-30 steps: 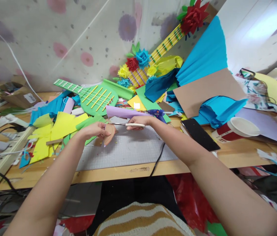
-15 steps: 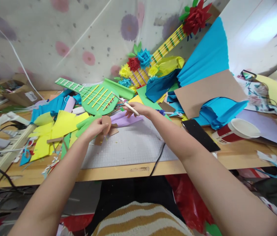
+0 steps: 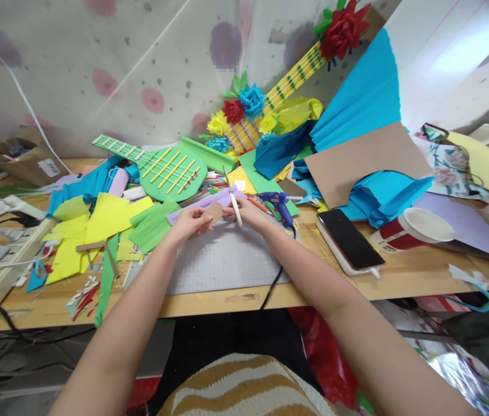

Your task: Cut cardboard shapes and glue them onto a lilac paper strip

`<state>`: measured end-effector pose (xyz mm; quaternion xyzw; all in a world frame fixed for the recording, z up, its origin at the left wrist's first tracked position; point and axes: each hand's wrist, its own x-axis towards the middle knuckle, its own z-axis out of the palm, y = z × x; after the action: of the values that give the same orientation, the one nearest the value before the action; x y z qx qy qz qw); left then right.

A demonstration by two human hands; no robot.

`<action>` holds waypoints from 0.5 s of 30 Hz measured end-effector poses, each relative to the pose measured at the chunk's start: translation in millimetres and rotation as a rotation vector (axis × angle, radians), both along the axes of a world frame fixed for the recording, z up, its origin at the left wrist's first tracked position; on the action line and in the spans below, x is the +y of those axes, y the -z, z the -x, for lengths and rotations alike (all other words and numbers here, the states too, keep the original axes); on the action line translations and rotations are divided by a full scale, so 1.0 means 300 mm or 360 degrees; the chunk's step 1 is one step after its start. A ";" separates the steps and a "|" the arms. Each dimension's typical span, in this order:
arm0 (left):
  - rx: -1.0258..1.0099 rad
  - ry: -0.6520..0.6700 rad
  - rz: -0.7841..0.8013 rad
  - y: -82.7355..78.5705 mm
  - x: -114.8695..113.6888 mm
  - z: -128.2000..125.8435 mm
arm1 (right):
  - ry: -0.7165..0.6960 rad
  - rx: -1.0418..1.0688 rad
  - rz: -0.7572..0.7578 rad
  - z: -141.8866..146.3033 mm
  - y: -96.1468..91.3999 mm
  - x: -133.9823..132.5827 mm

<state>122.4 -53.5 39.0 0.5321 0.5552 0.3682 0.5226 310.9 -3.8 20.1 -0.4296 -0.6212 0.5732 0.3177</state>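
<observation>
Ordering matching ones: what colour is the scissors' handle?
The scissors' handle is white, best seen in head view.

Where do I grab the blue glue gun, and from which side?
Probably by its handle, gripped all around from the near side: the blue glue gun lies with that handle slanting towards the front edge of the table, while a pale glue stick pokes out on the right.

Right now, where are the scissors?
In the head view, the scissors are near the centre, held in the right hand, just right of the brown piece in the left hand.
</observation>
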 end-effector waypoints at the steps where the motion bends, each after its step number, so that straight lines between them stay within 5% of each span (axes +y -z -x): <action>1: 0.0063 0.0052 0.0008 0.009 -0.001 -0.004 | -0.0003 0.0027 0.0035 -0.009 0.000 -0.011; 6: 0.0087 0.0113 -0.0056 0.051 -0.008 -0.020 | 0.0094 0.0126 0.0060 -0.037 0.014 -0.037; 12: -0.0713 -0.0634 -0.0176 0.083 -0.027 -0.083 | 0.0288 0.0303 0.0040 -0.012 0.021 -0.041; 15: -0.0800 -0.0553 -0.0093 0.095 -0.029 -0.117 | 0.0287 0.0341 0.0036 0.002 0.012 -0.053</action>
<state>157.5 -62.2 10.6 0.3361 0.4804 0.5880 0.5572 310.4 -19.7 16.5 -0.4236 -0.5362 0.5919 0.4275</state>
